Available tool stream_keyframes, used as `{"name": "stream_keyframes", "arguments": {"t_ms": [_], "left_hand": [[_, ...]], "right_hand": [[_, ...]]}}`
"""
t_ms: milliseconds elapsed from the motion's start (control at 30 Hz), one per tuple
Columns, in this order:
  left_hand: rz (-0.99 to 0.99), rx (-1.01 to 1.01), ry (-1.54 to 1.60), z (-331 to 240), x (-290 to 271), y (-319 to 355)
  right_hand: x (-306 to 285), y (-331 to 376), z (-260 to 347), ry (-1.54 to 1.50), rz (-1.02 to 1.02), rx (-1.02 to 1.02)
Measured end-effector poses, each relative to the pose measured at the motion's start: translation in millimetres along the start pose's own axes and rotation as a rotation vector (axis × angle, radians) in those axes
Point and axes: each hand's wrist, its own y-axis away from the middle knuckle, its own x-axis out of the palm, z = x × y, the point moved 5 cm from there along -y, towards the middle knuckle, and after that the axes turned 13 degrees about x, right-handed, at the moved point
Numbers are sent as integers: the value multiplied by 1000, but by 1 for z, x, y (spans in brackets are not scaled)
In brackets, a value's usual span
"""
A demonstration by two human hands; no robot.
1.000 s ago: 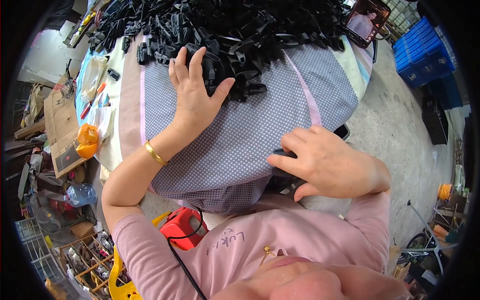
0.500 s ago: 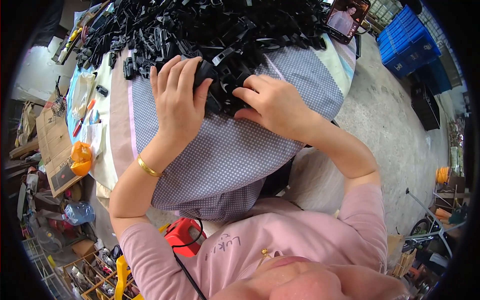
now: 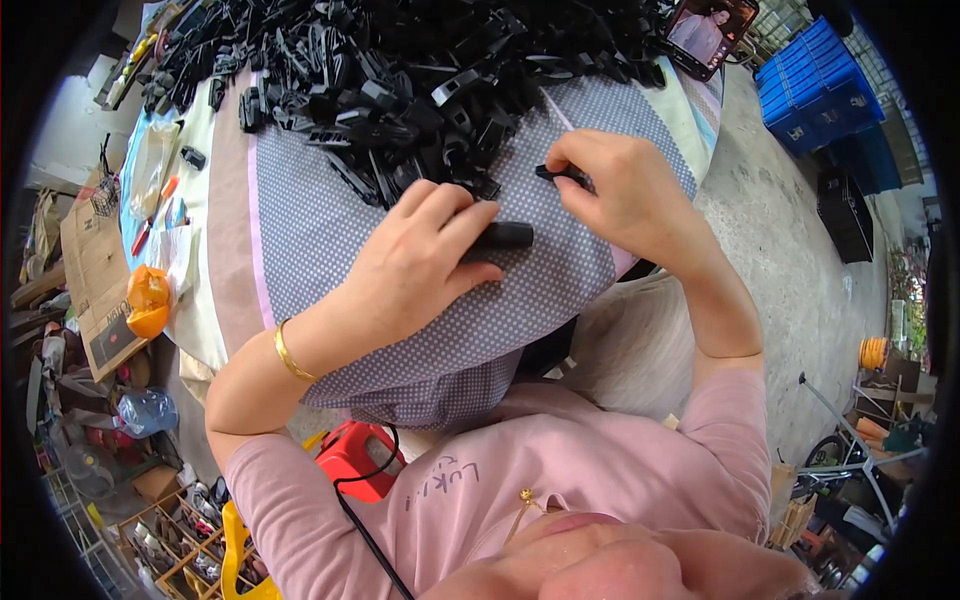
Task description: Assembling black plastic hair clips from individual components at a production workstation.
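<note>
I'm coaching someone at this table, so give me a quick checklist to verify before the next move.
1. Left hand has the larger black piece: ok, its end sticks out between thumb and fingers.
2. Right hand has the smaller black piece: ok, pinched.
3. Both pieces apart: ok.
4. Larger piece's other end: cannot tell, hidden by the hand.
5. Phone clear of both hands: ok, at the far right.

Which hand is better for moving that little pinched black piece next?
Probably the right hand: its thumb and finger are pinching the little black piece. The left hand sits apart from it and looks busy, holding a bigger black piece.
</note>
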Motion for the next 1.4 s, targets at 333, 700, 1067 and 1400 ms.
{"name": "stream_keyframes", "arguments": {"t_ms": [333, 700, 1067, 1400], "left_hand": [[25, -182, 67, 8, -4, 9], [195, -712, 820, 4, 2, 12], [-19, -365, 235, 7, 4, 11], [-28, -414, 278, 14, -4, 11]], "right_hand": [[-8, 7, 14, -59, 34, 13], [1, 20, 13, 165, 157, -193], [1, 27, 34, -16, 65, -254], [9, 17, 28, 45, 57, -279]]}}
